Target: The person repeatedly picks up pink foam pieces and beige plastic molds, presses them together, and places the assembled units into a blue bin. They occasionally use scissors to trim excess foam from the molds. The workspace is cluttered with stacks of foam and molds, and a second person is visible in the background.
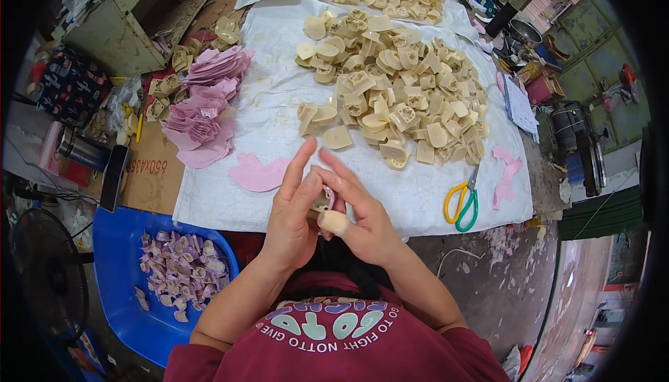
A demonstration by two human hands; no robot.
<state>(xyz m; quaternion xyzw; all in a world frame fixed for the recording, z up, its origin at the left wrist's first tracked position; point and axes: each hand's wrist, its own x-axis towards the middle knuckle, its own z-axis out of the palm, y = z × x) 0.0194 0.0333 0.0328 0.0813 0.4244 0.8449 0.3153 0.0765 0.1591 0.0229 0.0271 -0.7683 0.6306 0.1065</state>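
Observation:
In front of my chest, both hands hold a small beige plastic piece [323,201] partly wrapped in pink, like a shoe heel. My left hand [291,215] presses it with the thumb, its fingers closed about the far side. My right hand [361,218] grips it from the other side, with a tan wrap on the thumb. The fingers hide much of the piece. A pink cut sheet [258,172] lies just beyond my left hand. Past my hands is a large heap of bare beige heels [411,96]. Stacked pink cut pieces [203,114] are at the left.
Scissors [463,201] with yellow and green handles lie near the right front edge of the white sheet [272,48]. A pink scrap [506,176] is beside them. At lower left, a blue tub [115,270] holds many pink-covered pieces [185,267]. A fan [45,270] stands beyond it.

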